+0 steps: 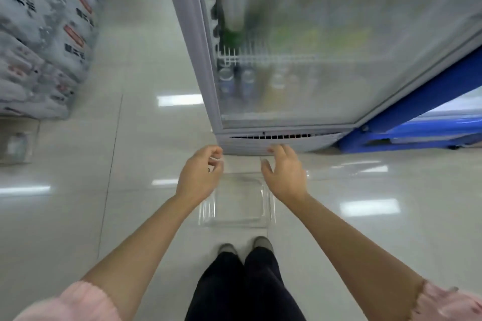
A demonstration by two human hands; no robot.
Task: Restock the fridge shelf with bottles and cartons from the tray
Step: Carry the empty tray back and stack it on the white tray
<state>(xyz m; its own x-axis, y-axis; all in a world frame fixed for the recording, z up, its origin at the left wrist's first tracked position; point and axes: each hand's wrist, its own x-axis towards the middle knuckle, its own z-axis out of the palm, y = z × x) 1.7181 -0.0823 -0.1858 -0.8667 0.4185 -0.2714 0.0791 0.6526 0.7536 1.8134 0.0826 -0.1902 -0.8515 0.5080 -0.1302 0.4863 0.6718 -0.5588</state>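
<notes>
A clear plastic tray [236, 212] lies on the floor just in front of my feet, with nothing visible in it. My left hand [202, 173] hovers over its left side, fingers curled and holding nothing. Above the tray's right side my right hand [284, 174] is spread, also with nothing in it. Behind the tray stands the fridge [273, 138] with its fogged glass door [326, 47] closed. Through the glass I make out a white wire shelf [250, 58], blurred bottles [236, 82] below it and a green bottle above.
Stacked shrink-wrapped packs [39, 41] line the left side of the aisle. A blue stand [417, 122] sits to the right of the fridge. The tiled floor [143, 138] is glossy with light reflections. My shoes [245, 245] stand close behind the tray.
</notes>
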